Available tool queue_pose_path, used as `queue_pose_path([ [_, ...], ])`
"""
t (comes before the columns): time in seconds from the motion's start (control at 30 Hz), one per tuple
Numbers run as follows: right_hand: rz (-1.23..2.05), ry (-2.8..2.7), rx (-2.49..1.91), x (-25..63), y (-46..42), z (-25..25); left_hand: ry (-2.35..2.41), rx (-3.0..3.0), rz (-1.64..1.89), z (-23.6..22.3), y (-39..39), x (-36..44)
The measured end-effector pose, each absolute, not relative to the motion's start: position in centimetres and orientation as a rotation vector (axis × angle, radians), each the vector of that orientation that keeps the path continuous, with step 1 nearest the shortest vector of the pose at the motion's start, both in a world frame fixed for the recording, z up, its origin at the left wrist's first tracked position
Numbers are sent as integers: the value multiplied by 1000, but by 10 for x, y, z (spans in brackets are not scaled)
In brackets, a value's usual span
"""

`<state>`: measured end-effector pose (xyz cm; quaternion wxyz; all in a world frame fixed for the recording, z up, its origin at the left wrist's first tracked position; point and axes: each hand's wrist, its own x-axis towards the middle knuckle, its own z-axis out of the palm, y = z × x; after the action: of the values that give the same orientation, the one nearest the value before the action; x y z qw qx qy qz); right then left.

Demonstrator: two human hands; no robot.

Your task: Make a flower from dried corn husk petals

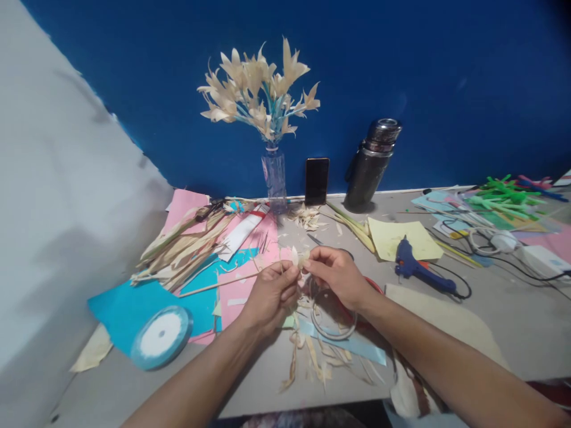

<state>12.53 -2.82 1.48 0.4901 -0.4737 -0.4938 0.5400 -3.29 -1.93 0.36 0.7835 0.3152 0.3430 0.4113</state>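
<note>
My left hand (273, 294) is closed in a pinch around a thin wooden stick (218, 285), which slants out to the left. A small pale husk petal (295, 256) stands at the stick's end by my left thumb. Close beside it, my right hand (336, 274) pinches another pale, thin husk piece (304, 258) between thumb and fingers. The two hands nearly meet over the middle of the table. Below them lie curled husk scraps (319, 356), a roll ring (334, 333) and a light blue ribbon strip (372, 352).
Husk flowers (259, 83) stand in a clear plastic bottle (274, 175) at the back, near a phone (316, 181) and dark flask (370, 169). A blue glue gun (422, 270) lies right. Dried husks (178, 252) and a ribbon roll (160, 337) lie left.
</note>
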Motion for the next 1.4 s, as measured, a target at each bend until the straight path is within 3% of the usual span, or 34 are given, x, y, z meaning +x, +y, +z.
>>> queue_pose_path([
  [0.47, 1409, -1105, -1104, 131, -30, 32, 702, 728, 945, 24, -17, -26],
  [0.57, 1175, -1379, -1319, 171, -34, 55, 743, 733, 967, 28, -11, -22],
  [0.67, 689, -1771, -1686, 235, -47, 67, 758, 738, 919, 28, -5, -16],
  [0.83, 82, -1900, -2429, 321, -76, 36, 787, 762, 861, 25, 3, -1],
  [1.0, 88, -1990, -2491, 337, -85, 5, 779, 757, 835, 23, 8, 23],
  [1.4, 163, -1893, -2328, 340, -88, 1, 874, 847, 630, 24, 50, 144],
])
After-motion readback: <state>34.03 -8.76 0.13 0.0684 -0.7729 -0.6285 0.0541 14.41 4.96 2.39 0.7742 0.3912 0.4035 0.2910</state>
